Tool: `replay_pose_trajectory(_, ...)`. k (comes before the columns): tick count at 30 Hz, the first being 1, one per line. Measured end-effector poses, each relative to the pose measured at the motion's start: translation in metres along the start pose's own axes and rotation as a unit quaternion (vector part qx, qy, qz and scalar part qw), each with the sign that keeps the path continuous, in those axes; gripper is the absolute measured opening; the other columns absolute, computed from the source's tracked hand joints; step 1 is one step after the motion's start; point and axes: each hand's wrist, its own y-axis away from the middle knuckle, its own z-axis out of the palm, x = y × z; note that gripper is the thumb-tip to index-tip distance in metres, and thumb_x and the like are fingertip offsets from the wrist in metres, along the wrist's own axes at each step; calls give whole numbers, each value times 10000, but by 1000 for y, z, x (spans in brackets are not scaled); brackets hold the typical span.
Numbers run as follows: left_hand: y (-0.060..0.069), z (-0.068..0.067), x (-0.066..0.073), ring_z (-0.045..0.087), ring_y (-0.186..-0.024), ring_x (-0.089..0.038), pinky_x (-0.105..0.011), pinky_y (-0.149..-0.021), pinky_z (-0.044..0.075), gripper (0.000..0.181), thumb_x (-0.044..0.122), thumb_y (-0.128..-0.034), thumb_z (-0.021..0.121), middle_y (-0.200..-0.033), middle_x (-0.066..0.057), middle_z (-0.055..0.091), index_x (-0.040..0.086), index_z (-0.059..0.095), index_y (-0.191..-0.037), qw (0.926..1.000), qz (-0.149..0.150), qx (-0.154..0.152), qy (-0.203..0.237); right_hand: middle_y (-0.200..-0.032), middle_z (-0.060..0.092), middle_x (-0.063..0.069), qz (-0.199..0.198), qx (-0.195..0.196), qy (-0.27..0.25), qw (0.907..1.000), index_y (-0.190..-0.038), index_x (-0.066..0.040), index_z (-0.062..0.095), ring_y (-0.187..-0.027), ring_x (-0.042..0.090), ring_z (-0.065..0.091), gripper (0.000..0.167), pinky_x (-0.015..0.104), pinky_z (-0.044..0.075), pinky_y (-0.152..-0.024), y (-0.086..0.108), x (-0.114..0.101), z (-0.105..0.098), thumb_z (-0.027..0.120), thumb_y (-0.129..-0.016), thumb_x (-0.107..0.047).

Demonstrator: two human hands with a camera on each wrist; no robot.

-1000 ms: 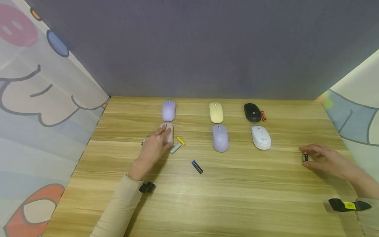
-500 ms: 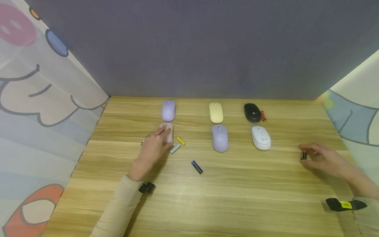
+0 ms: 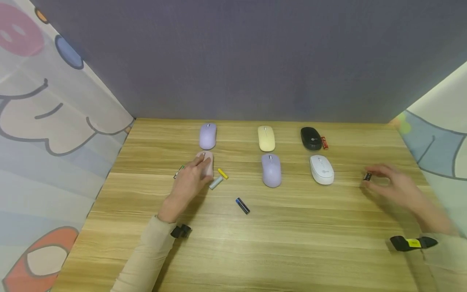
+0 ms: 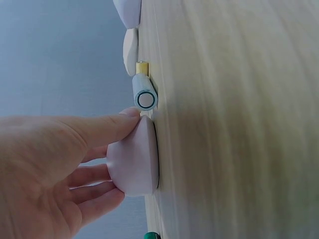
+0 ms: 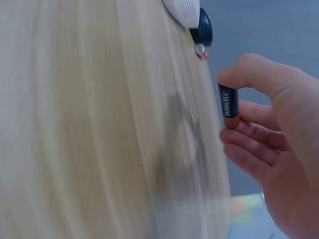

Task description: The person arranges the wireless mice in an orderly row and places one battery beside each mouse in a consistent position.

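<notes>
At the left, my left hand [image 3: 189,180] holds a pale pink computer mouse [image 3: 208,167] that rests on the table. The left wrist view has the thumb along one side of the pink mouse [image 4: 134,159] and the fingers along the other. Off to the right, my right hand [image 3: 395,186] pinches a black battery [image 3: 367,176] with a copper end between thumb and fingers. "DURACELL" can be read on this battery [image 5: 229,102] in the right wrist view, where it is held above the tabletop. A grey battery [image 3: 216,183] and a yellow battery [image 3: 223,174] lie beside the pink mouse.
Two purple mice [image 3: 208,136], a yellow mouse [image 3: 266,139], a black mouse [image 3: 311,138] and a white mouse [image 3: 322,170] stand on the wooden table [image 3: 292,243]. Loose batteries include a red one [image 3: 324,142], a dark blue-ended one [image 3: 242,205] and a partly hidden green one [image 3: 178,172].
My right hand has moved left and toward the back with the battery, which has tilted from its earlier upright look. The left hand stays on the pink mouse.
</notes>
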Motion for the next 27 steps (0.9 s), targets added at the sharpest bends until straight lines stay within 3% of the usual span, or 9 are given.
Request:
replay_pose_trajectory(6, 0, -1, 0, 609, -1254, -473, -568, -1024, 549, 649, 221, -833, 878, -1455, -271, 550, -10, 624, -1383, 10000, -12, -15, 14, -1208, 645, 242, 34, 177, -76, 9998, -1267, 21, 661, -1036, -192, 386, 464, 501, 491, -778, -16, -15, 5, 817, -868, -157)
replay_pose_trajectory(7, 0, -1, 0, 609, -1254, -474, -569, -1025, 547, 651, 220, -830, 881, -1453, -273, 550, -12, 624, -1381, 10000, -2, -7, 8, -1214, 649, 233, 7, 221, -73, 9997, -1269, 14, 665, -1031, -239, 320, 464, 495, 488, -776, -19, -17, 6, 818, -865, -155)
replay_pose_trajectory(9, 0, -1, 0, 607, -1258, -472, -569, -1033, 543, 648, 223, -832, 879, -1454, -272, 550, -11, 624, -1381, 10000, -2, -9, 11, -1237, 639, 227, -19, 236, -115, 9997, -1280, 9, 661, -1038, -223, 337, 463, 533, 492, -781, -24, -22, 7, 811, -873, -152)
replay_pose_trajectory(11, 0, 0, 0, 603, -1265, -470, -568, -1039, 538, 646, 225, -835, 877, -1457, -269, 548, -8, 624, -1382, 10000, -16, -19, 14, -1250, 629, 233, -55, 226, -134, 9996, -1284, 17, 653, -1051, -84, 486, 460, 580, 497, -784, -30, -27, 7, 802, -882, -148)
replay_pose_trajectory(13, 0, 0, -1, 600, -1269, -469, -570, -1045, 533, 648, 229, -835, 877, -1459, -267, 546, -4, 624, -1384, 10000, -31, -29, 14, -1262, 617, 247, -90, 202, -153, 9996, -1285, 32, 644, -1061, 156, 596, 456, 628, 497, -794, -36, -33, 8, 793, -889, -141)
replay_pose_trajectory(15, -1, 0, -1, 598, -1274, -467, -568, -1050, 530, 645, 232, -837, 874, -1461, -263, 546, 1, 624, -1386, 10000, -48, -45, 18, -1264, 608, 254, -162, 189, -186, 9995, -1283, 44, 637, -1048, 389, 606, 457, 646, 495, -803, -43, -37, 9, 791, -890, -133)
replay_pose_trajectory(16, -1, 0, -1, 598, -1274, -467, -568, -1051, 530, 646, 233, -837, 874, -1461, -262, 546, 2, 624, -1386, 10000, -51, -49, 17, -1262, 608, 246, -228, 199, -195, 9994, -1283, 46, 637, -1045, 433, 602, 459, 613, 506, -814, -46, -40, 10, 794, -885, -122)
replay_pose_trajectory(22, 0, 0, -1, 606, -1263, -467, -567, -1039, 537, 649, 229, -832, 878, -1458, -265, 547, 2, 625, -1385, 10000, -14, -14, 20, -1242, 631, 186, -650, 338, -268, 9970, -1280, 33, 657, -1027, 346, 608, 497, 289, 464, -842, -64, -53, 14, 822, -816, -30)
replay_pose_trajectory(27, -1, 0, 0, 599, -1275, -462, -569, -1043, 534, 649, 224, -833, 877, -1465, -261, 544, 2, 623, -1388, 10000, -15, -10, 71, -1272, 604, 216, -688, 192, -434, 9965, -1307, 37, 639, -1058, 400, 609, 512, 478, 499, -874, -78, -64, 16, 815, -831, -39)
